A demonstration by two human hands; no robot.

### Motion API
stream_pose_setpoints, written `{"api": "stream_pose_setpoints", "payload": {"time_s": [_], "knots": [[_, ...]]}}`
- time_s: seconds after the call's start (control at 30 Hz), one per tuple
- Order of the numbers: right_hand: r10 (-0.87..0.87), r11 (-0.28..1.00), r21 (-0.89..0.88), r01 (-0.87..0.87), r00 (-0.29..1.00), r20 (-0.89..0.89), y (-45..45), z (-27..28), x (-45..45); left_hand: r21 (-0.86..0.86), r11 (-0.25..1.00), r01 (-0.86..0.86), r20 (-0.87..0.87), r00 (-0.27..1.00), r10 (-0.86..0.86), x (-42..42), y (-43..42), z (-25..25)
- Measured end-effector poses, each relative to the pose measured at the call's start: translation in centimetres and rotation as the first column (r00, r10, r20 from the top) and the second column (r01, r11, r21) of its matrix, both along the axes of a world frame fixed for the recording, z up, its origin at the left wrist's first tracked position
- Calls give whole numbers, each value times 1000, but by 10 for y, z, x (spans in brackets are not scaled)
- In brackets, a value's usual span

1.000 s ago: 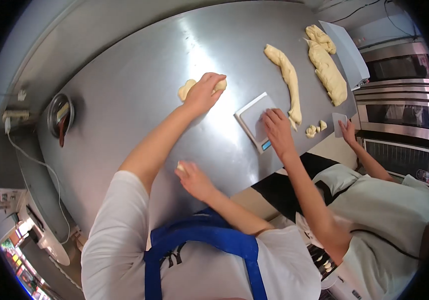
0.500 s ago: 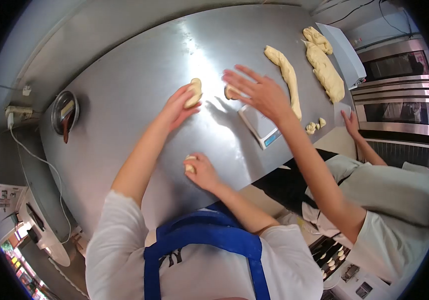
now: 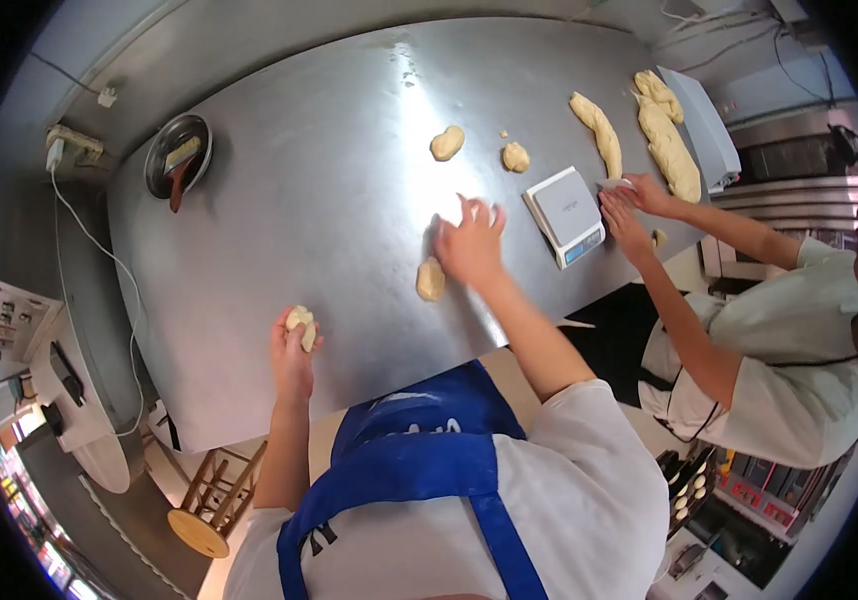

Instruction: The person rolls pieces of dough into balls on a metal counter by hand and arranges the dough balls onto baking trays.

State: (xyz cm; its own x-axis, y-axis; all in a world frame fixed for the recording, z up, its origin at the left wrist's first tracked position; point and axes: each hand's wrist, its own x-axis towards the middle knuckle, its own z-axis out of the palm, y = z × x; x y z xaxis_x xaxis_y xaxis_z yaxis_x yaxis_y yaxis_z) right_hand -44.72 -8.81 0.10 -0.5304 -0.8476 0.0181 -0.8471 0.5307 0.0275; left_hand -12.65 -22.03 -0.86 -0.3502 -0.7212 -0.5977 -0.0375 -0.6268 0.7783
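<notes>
Bowl [image 3: 157, 170] of shiny metal at ten o'clock on the bench [image 3: 279, 220] holds what looks like a brush [image 3: 183, 153], its brown handle propped over the rim towards six. Past the bench at four o'clock, a dark tray [image 3: 690, 470] carries small pale rounds. At seven, near the close edge, the left hand [image 3: 291, 358] has its fingers curled round a dough lump [image 3: 300, 320]. Four o'clock from the bench's middle, the right hand [image 3: 473, 248] is spread wide, gripping nothing, with a dough ball [image 3: 431, 281] just beside it on its eight o'clock side. Two more pieces [image 3: 447, 143] lie at one and two o'clock. At three, a scale [image 3: 564, 208] stands between the right hand and a co-worker's hands [image 3: 631, 230], which work by the lower end of a dough strip [image 3: 599, 135]. A broad sweep of metal separates bowl from dough ball; the far edge curves along a wall at twelve, and a stool [image 3: 199, 530] stands beyond the close edge at seven.
</notes>
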Motion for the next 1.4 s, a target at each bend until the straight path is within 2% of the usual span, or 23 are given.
{"api": "stream_pose_setpoints", "payload": {"time_s": [0.1,0.17,0.2,0.27,0.33,0.4,0.47,0.5,0.53,0.63,0.73,0.8,0.83,0.87,0.9,0.93,0.97,1.0,1.07,1.13,1.17,1.23,1.4], "knots": [[-224,868,-455,197,975,-6,-30,-14,-119,138,990,6,-93,996,7,-5,14,12],[-439,852,-308,422,899,18,-48,-32,-190,217,976,-10,-179,983,50,-3,25,4],[-438,864,-269,426,899,17,-52,-37,-210,296,955,6,-272,959,79,-4,28,2],[-446,869,-223,442,894,33,-66,-53,-230,289,957,1,-219,974,65,-16,36,10],[-432,886,-97,453,883,184,-69,-69,-235,356,934,14,-239,968,77,-21,45,16],[-238,883,-377,281,958,157,-69,-64,-204,362,930,69,-273,961,35,-26,46,22],[-124,703,-603,377,900,418,-78,-24,-123,359,927,110,-304,953,4,-35,44,24],[-129,802,-376,465,748,651,-75,1,-75,360,923,137,-319,948,-16,-40,43,22],[22,750,-398,528,581,813,-69,13,-22,355,928,108,-307,952,7,-44,40,20],[410,837,-540,-93,760,505,-40,6,99,311,946,95,-357,934,24,-52,34,7],[421,855,-518,-23,615,667,-20,20,146,153,977,147,-503,863,-51,-51,31,3],[283,890,-423,167,525,803,-15,18,162,139,990,7,-259,965,30,-38,38,22],[279,915,-391,98,545,791,-10,25,153,17,996,83,-163,983,-79,-30,37,29],[342,878,-477,-23,727,595,-3,28,149,12,999,30,-160,987,-27,-16,36,13],[409,821,-543,-174,843,348,-3,29,142,-395,901,180,41,983,-179,-1,33,-16],[403,821,-549,-158,841,362,-7,30,131,-676,636,372,310,927,-213,12,27,-31],[397,822,-552,-141,837,377,-15,31,122,-654,548,521,490,844,-217,22,21,-7],[373,850,-524,-52,763,528,-27,28,113,-659,578,481,495,856,-147,29,17,-8],[420,852,-512,-111,729,541,-52,13,107,-359,250,899,933,351,80,42,12,-22],[521,830,-428,-357,770,369,-91,9,104,-467,226,855,884,451,122,58,11,-49],[596,791,-394,-468,733,327,-119,7,103,-573,157,805,819,554,148,63,8,-64],[706,699,-389,-600,664,245,-189,0,101,-654,194,731,756,639,141,70,9,-74],[710,690,-366,-624,682,177,-400,-14,122,-735,430,524,610,788,83,75,12,-78]]}}
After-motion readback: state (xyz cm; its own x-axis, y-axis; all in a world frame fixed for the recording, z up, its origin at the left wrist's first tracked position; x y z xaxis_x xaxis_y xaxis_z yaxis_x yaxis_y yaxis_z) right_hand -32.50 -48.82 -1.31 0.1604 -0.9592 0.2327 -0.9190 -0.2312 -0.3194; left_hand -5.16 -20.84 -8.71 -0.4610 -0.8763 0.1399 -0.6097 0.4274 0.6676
